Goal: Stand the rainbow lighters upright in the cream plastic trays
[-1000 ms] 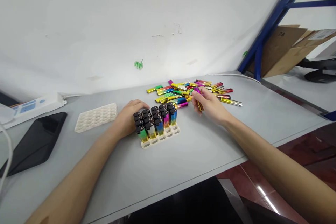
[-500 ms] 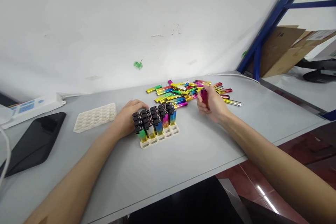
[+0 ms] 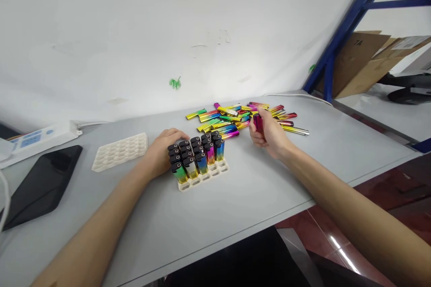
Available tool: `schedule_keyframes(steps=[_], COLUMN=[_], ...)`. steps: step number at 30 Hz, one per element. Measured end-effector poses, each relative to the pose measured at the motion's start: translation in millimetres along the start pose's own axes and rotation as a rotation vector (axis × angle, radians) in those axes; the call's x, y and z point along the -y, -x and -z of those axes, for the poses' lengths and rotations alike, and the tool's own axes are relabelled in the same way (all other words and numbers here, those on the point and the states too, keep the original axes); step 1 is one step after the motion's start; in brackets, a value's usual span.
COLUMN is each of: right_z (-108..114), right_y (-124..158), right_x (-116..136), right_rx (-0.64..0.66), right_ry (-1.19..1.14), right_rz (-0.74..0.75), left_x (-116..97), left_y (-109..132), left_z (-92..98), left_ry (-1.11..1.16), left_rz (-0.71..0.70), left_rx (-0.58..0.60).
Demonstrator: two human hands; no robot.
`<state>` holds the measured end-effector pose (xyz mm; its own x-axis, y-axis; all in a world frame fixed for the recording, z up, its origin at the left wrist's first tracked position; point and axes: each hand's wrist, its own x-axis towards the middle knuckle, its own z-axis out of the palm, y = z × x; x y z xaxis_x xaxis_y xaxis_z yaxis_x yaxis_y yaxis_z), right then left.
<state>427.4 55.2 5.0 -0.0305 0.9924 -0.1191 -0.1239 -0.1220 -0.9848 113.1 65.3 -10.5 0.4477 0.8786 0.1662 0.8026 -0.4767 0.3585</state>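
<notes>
A cream tray (image 3: 219, 171) on the grey table holds several upright rainbow-coloured lighters (image 3: 197, 154) with black tops; its front row of holes is bare. My left hand (image 3: 161, 149) rests against the tray's left side, fingers curled on it. My right hand (image 3: 269, 133) is closed around a magenta lighter (image 3: 257, 123), held upright just right of the tray. Behind it lies a loose pile of shiny lighters (image 3: 235, 116).
A second cream tray (image 3: 118, 151) with bare holes lies to the left. A black phone (image 3: 37, 184) and a white power strip (image 3: 37, 136) sit at the far left. A blue rack post (image 3: 340, 38) and cardboard boxes (image 3: 367, 63) stand at the right. The table edge (image 3: 235, 233) is near me.
My right hand lifted a magenta lighter from the pile, turned it upright and drew it slightly toward the tray. The left hand stayed by the tray.
</notes>
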Motion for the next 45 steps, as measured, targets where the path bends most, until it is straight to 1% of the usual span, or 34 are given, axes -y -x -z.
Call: schedule_keyframes(steps=[6, 11, 13, 17, 21, 23, 25, 27, 31, 33, 36, 41, 45], right_z=[1.4, -0.3, -1.1, -1.3, 2.4, 4.8, 6.1, 5.5, -2.0, -7.8, -15.9, -22.7, -23.6], right_y=[-0.6, -0.1, 0.7, 4.2, 8.3, 9.7, 11.1, 12.7, 17.9, 21.2, 26.6, 33.4, 34.2], right_x=[-4.3, -2.6, -1.6, -0.9, -0.8, -0.1, 1.0, 2.0, 1.5, -0.9, -6.5, -15.4, -19.2], right_rx=[0.044, -0.014, -0.001, 0.118, 0.319, 0.376, 0.404, 0.425, 0.395, 0.384, 0.374, 0.392, 0.353], right_ry=[0.004, -0.003, -0.005, 0.003, 0.186, 0.283, 0.331, 0.32, 0.212, 0.19, 0.225, 0.472, 0.533], right_rz=[0.007, 0.036, 0.056, 0.11, 0.16, 0.212, 0.247, 0.259, 0.239, 0.252, 0.332, 0.608, 0.76], left_x=[0.5, -0.3, 0.7, 1.8, -0.5, -1.4, -1.6, -1.3, -1.6, -2.2, -2.3, -1.0, -1.2], left_y=[-2.0, -1.4, -1.3, -1.5, -1.7, -1.9, -2.1, -2.2, -2.1, -2.4, -3.0, -3.0, -2.0], left_z=[-0.4, -0.4, -0.8, -1.4, -0.3, 0.4, 0.7, 0.6, -0.2, -0.6, -0.9, -0.7, -0.1], left_ry=[-0.018, -0.009, -0.009, -0.011, -0.01, -0.014, -0.019, -0.019, -0.018, -0.019, -0.021, -0.021, -0.016], left_rz=[0.028, 0.014, 0.017, 0.027, 0.032, 0.039, 0.047, 0.047, 0.04, 0.046, 0.047, 0.037, 0.037], left_rx=[-0.013, -0.011, -0.012, -0.008, -0.002, 0.003, 0.002, 0.0, 0.001, -0.006, -0.007, -0.003, 0.002])
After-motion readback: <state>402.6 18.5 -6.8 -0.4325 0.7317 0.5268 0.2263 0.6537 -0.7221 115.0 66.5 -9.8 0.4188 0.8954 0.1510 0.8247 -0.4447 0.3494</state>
